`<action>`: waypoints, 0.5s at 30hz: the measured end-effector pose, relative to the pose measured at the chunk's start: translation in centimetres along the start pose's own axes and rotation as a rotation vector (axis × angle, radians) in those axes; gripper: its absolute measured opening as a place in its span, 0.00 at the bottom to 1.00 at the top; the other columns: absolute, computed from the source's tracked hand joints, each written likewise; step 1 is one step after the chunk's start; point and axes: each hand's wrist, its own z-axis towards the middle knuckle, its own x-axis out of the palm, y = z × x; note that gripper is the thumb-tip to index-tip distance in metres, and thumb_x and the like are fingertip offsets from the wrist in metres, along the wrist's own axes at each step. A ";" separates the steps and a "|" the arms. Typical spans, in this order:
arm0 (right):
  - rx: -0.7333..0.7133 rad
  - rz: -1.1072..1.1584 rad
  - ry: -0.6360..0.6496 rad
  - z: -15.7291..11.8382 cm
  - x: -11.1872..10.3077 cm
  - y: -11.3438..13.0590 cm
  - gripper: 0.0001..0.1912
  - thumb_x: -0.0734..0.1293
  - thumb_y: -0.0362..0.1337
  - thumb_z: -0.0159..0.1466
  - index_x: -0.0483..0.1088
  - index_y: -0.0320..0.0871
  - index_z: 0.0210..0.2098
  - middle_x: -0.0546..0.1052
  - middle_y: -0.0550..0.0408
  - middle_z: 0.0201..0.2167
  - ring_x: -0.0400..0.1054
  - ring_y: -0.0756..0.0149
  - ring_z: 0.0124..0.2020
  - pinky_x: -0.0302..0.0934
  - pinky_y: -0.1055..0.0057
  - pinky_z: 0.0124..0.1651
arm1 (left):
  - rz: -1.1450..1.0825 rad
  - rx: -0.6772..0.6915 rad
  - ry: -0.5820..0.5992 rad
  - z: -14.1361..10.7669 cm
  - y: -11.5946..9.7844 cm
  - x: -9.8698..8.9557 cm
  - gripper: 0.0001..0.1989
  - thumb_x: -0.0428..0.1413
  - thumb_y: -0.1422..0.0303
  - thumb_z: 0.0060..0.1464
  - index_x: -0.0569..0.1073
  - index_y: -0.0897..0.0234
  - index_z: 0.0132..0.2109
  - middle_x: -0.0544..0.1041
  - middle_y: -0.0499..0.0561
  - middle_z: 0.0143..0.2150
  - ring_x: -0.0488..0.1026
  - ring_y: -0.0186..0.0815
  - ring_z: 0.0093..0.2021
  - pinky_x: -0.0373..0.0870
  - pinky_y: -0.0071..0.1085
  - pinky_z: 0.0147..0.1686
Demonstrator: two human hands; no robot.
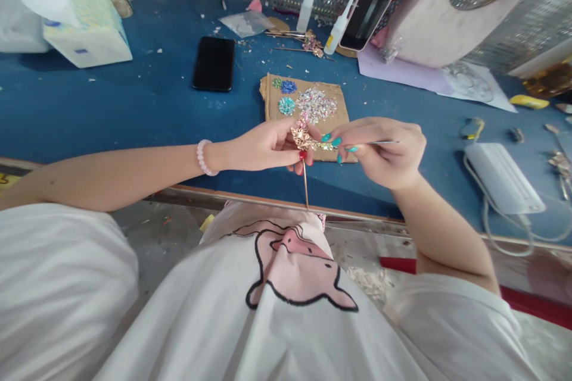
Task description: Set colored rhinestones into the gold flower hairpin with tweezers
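My left hand (279, 146) is closed around a gold hair stick (301, 136), its ornate flower head up between the fingers and its pin (306, 184) pointing down past the table edge. Pink and pale yellow-green stones show on the ornament. From the right, my right hand (386, 146) pinches a thin metal tool (386, 142), its tip close to the ornament and partly hidden by the fingers. Under both hands lies a piece of cardboard (270, 110) bearing a pile of clear iridescent rhinestones (316, 105), with smaller turquoise (286, 106), blue (288, 87) and green (277, 83) piles.
A black phone (214, 63) lies behind my left hand; another phone (374, 0) leans at the back beside two glue bottles (307, 3). More hair sticks (310, 43) lie near them. A tissue box (89, 30) stands left, a white power bank (504, 178) with cable right.
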 end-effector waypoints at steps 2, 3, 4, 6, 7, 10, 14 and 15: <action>0.034 -0.006 -0.001 -0.1 0.0 0.0 0.12 0.69 0.43 0.76 0.84 0.48 0.41 0.86 0.55 0.32 0.85 0.63 0.35 0.82 0.67 0.40 | 0.005 -0.011 -0.006 0.0 0.0 0.0 0.20 0.66 0.72 0.59 0.70 0.63 0.55 0.83 0.48 0.40 0.82 0.29 0.33 0.81 0.25 0.35; 0.045 -0.008 0.001 -0.1 -0.1 0.0 0.12 0.69 0.44 0.76 0.84 0.49 0.41 0.87 0.55 0.33 0.85 0.63 0.33 0.83 0.67 0.40 | 0.005 -0.015 -0.008 0.0 -0.1 0.1 0.20 0.66 0.72 0.59 0.70 0.63 0.55 0.83 0.48 0.40 0.82 0.30 0.33 0.81 0.26 0.35; 0.049 -0.008 0.004 -0.2 -0.1 0.1 0.12 0.69 0.44 0.76 0.84 0.49 0.41 0.87 0.54 0.34 0.84 0.64 0.33 0.83 0.67 0.40 | 0.004 -0.019 -0.008 0.0 -0.1 0.1 0.20 0.66 0.71 0.59 0.70 0.63 0.55 0.83 0.48 0.40 0.82 0.30 0.33 0.81 0.26 0.35; 0.039 0.000 0.013 -0.3 -0.1 0.1 0.12 0.69 0.43 0.76 0.85 0.49 0.43 0.88 0.54 0.36 0.84 0.64 0.33 0.83 0.67 0.40 | 0.002 -0.021 -0.006 0.0 -0.1 0.1 0.20 0.66 0.71 0.59 0.70 0.63 0.55 0.82 0.48 0.40 0.82 0.30 0.33 0.81 0.26 0.35; 0.032 0.003 0.017 -0.3 -0.1 0.1 0.11 0.68 0.42 0.76 0.85 0.49 0.43 0.88 0.55 0.36 0.84 0.64 0.32 0.83 0.66 0.40 | 0.001 -0.020 -0.006 0.0 -0.1 0.1 0.20 0.66 0.72 0.59 0.70 0.63 0.55 0.82 0.47 0.40 0.82 0.30 0.33 0.81 0.26 0.35; 0.042 -0.001 0.019 -0.3 -0.1 0.2 0.11 0.69 0.42 0.76 0.85 0.50 0.44 0.87 0.56 0.34 0.83 0.65 0.31 0.82 0.67 0.39 | 0.000 -0.014 -0.007 0.0 -0.1 0.0 0.19 0.66 0.73 0.59 0.69 0.62 0.55 0.82 0.47 0.40 0.82 0.30 0.33 0.80 0.26 0.35; 0.040 0.003 0.004 -0.3 -0.1 0.2 0.10 0.69 0.42 0.76 0.85 0.50 0.45 0.87 0.56 0.35 0.82 0.68 0.29 0.81 0.69 0.37 | -0.009 -0.009 -0.006 0.0 0.0 -0.1 0.20 0.65 0.74 0.59 0.69 0.63 0.55 0.82 0.47 0.39 0.82 0.30 0.33 0.80 0.25 0.36; 0.035 0.009 0.002 -0.3 -0.1 0.3 0.10 0.69 0.42 0.76 0.85 0.50 0.45 0.88 0.56 0.36 0.81 0.69 0.28 0.81 0.70 0.37 | -0.009 -0.013 -0.006 0.0 0.1 -0.1 0.20 0.65 0.74 0.59 0.70 0.63 0.55 0.82 0.47 0.40 0.82 0.30 0.33 0.81 0.26 0.36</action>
